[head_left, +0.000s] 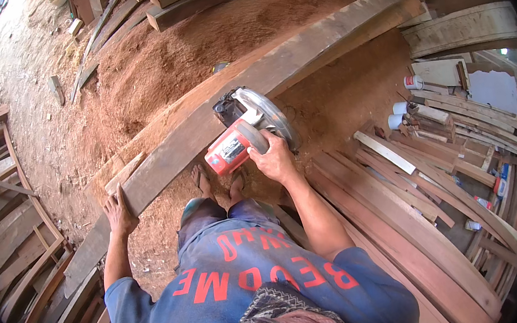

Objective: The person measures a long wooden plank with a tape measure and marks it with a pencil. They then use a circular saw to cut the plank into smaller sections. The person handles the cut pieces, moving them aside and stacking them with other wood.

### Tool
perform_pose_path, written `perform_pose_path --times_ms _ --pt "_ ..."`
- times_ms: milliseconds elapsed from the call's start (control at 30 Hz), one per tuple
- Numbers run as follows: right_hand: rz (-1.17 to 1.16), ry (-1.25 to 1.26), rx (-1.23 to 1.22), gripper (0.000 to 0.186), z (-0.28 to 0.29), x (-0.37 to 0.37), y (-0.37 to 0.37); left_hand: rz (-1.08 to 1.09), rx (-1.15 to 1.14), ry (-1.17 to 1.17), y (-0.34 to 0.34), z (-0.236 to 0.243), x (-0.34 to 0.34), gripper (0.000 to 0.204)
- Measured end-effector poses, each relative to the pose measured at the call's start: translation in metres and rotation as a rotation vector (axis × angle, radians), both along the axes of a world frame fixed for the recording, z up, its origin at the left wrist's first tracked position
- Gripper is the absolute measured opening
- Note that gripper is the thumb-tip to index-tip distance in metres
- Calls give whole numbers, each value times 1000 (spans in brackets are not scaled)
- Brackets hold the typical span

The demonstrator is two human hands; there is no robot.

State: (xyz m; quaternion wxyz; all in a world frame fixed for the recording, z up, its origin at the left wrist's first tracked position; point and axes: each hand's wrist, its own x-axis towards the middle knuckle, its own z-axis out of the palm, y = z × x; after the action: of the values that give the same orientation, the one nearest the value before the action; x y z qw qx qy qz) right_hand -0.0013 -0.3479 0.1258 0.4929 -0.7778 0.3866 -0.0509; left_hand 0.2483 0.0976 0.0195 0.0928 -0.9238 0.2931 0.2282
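A long dark wooden plank (pixel 185 135) runs slantwise from the lower left to the upper right, lying over lighter timber. My right hand (pixel 272 157) is closed round the rear handle of a circular saw (pixel 230 150) with a red motor body and a silver blade guard. The saw rests at the near edge of the plank, about its middle; its blade is mostly hidden by the guard. Farther left, my left hand (pixel 119 212) lies on the plank with fingers spread, the fingertips near a small wooden strip (pixel 126 172) along its far edge.
Reddish sawdust (pixel 194 47) is heaped beyond the plank. Stacked boards (pixel 400 228) fill the right side, and curved timber (pixel 16 221) lies at the left. White containers (pixel 396 121) stand among offcuts. My sandalled feet (pixel 235 180) are just below the saw.
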Motion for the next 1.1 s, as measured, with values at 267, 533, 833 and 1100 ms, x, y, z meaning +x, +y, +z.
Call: perform_pose_path --times_ms 267,533,833,1100 --pt "16 -15 -17 32 -7 13 -5 -36 -22 -11 -3 7 0 125" --pt "14 -45 -60 33 -22 24 -8 -27 1 7 -4 9 2 125" --pt "13 -47 -28 32 -16 42 -10 -13 -21 38 -2 8 5 122" --pt "23 -21 -75 34 -9 56 -11 -36 -36 16 2 1 5 121"
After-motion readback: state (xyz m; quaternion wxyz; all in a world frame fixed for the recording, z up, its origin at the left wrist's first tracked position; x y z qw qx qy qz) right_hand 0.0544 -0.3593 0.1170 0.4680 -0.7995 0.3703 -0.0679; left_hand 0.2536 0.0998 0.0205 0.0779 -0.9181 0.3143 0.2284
